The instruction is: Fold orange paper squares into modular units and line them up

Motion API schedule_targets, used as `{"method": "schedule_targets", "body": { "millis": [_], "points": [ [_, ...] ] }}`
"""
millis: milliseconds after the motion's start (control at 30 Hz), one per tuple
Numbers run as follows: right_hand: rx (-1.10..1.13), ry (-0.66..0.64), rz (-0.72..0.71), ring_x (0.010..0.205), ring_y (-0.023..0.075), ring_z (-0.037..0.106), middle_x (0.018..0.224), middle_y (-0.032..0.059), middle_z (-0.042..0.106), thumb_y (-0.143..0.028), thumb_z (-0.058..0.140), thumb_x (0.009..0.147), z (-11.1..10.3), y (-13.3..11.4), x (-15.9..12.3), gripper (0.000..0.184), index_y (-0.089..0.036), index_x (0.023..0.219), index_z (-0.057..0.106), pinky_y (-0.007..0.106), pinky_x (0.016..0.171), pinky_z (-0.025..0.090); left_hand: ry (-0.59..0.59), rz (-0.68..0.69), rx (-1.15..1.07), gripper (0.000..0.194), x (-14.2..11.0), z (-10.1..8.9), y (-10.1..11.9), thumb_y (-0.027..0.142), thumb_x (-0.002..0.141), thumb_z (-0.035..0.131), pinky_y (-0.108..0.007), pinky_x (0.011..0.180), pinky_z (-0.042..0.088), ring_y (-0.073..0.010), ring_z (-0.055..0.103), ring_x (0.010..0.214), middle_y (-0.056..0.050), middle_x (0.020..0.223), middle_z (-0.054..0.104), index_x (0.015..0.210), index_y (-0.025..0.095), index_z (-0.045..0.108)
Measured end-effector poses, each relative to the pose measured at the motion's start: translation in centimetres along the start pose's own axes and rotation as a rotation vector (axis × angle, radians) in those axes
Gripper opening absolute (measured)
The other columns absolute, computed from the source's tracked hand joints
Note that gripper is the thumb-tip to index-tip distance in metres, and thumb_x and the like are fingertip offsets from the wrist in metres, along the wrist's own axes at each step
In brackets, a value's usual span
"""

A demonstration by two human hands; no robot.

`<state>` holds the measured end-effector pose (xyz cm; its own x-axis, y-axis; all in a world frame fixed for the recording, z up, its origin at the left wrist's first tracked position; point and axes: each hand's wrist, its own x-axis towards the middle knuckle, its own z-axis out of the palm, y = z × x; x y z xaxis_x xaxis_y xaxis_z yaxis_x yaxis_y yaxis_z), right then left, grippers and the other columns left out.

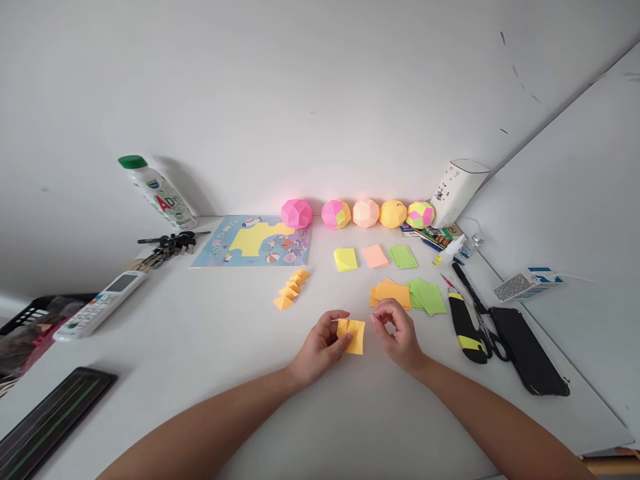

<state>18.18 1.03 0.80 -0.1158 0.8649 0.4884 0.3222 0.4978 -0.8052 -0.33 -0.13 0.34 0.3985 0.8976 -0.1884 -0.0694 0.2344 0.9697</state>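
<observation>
My left hand (323, 347) pinches a creased square of orange paper (357, 338) between thumb and fingers, just above the table. To the right of that paper, apart from it, is my right hand (399, 335), its thumb and fingertips drawn together with nothing visible in them. Beyond the right hand lie a loose pile of orange paper squares (393, 292) and a pile of green paper squares (427, 297). A row of folded orange paper pieces (291, 291) rests beyond my left hand.
Yellow (346, 259), peach (375, 257) and green (403, 257) note pads sit behind. Several paper balls (366, 213) line the wall. Scissors (483, 327), a utility knife (466, 327) and a phone (529, 350) lie right; a remote (103, 307) and bottle (160, 193) left.
</observation>
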Motion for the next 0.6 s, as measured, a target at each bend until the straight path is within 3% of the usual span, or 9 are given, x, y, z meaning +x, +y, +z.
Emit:
{"method": "schedule_targets", "body": {
  "millis": [300,600],
  "points": [
    [0.027,-0.049,0.020,0.064,0.0137,0.047,0.072,0.0004,0.048,-0.017,0.052,0.082,0.02,-0.14,0.08,0.010,-0.020,0.074,0.046,0.026,0.054,0.041,-0.033,0.014,-0.040,0.039,-0.04,-0.02,-0.16,0.041,0.080,0.055,-0.020,0.052,0.034,-0.0074,0.044,0.057,0.003,0.072,0.050,0.111,0.022,0.040],
    [-0.031,-0.066,-0.131,0.057,0.0121,0.044,0.070,0.0003,0.048,-0.013,0.051,0.080,-0.03,-0.40,0.05,0.013,-0.021,0.072,0.045,0.026,0.050,0.041,-0.045,0.013,-0.062,0.042,-0.05,0.00,-0.22,0.043,0.079,0.056,-0.022,0.056,0.038,-0.0090,0.048,0.062,0.002,0.075,0.053,0.112,0.023,0.040]
  ]
}}
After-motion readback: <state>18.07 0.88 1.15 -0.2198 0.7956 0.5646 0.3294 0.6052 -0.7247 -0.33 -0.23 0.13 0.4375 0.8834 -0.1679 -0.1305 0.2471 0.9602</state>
